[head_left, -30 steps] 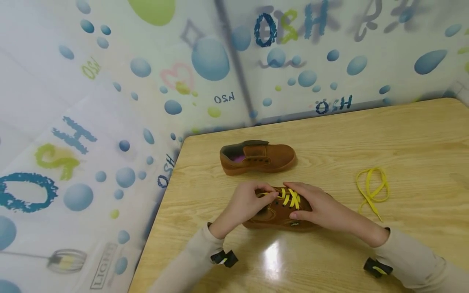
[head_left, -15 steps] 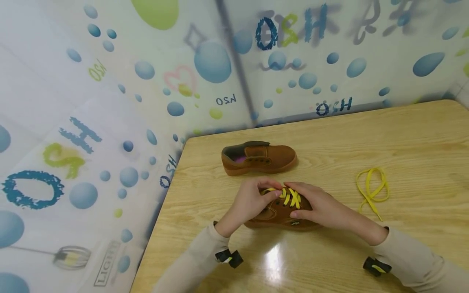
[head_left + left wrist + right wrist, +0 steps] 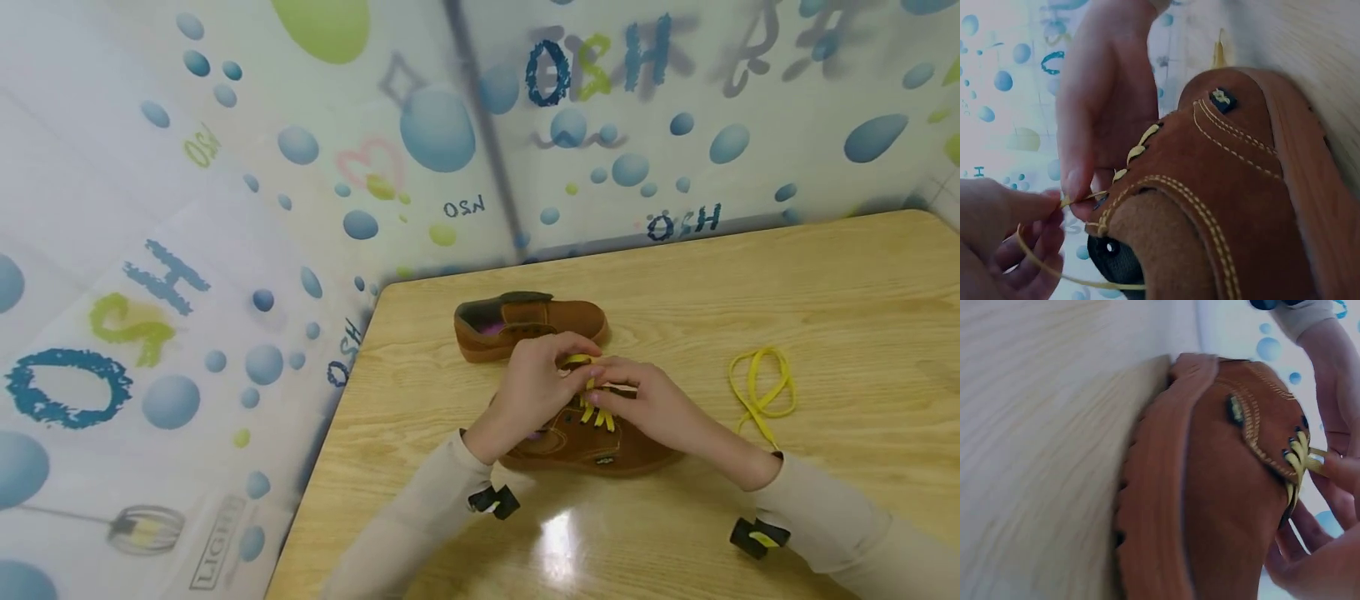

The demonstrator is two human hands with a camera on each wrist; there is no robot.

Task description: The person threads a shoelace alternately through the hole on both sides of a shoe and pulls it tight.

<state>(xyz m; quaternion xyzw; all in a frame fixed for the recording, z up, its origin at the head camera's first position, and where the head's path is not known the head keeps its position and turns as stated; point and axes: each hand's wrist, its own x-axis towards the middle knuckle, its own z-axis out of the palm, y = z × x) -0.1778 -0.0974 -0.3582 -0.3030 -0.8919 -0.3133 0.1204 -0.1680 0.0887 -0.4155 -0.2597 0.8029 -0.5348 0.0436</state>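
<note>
**Both hands on a lace, two brown shoes, H2O wall**

Front shoe (image 3: 588, 447): brown, upright on the wood-look table (image 3: 862, 333), nearer the person, toe to the right. Yellow lace (image 3: 1137, 153) runs through its eyelets. Left hand (image 3: 532, 396): fingers and thumb clamped on that lace above the shoe opening, slack loop hanging from the pinch. Right hand (image 3: 660, 406): thumb and forefinger together on the same lace, just beside the left fingertips, on the toe side.

Small dark tag (image 3: 1223, 99) low on the shoe's outer side, pale mark on it, too small to read.

Rear shoe (image 3: 573, 318): brown, just behind, also toe right, partly covered by the left hand, purple showing inside. Loose lace (image 3: 758, 408), yellow, looped on the table near the right sleeve (image 3: 832, 521).

Writing: wall (image 3: 510, 167) repeats "H2O", large and small, looks back to front from here. "LIGHT" sign (image 3: 216, 542) boxed at lower left, beside a printed lamp (image 3: 146, 530). Grey lettering (image 3: 753, 50) upper right, blurry, can't read.
</note>
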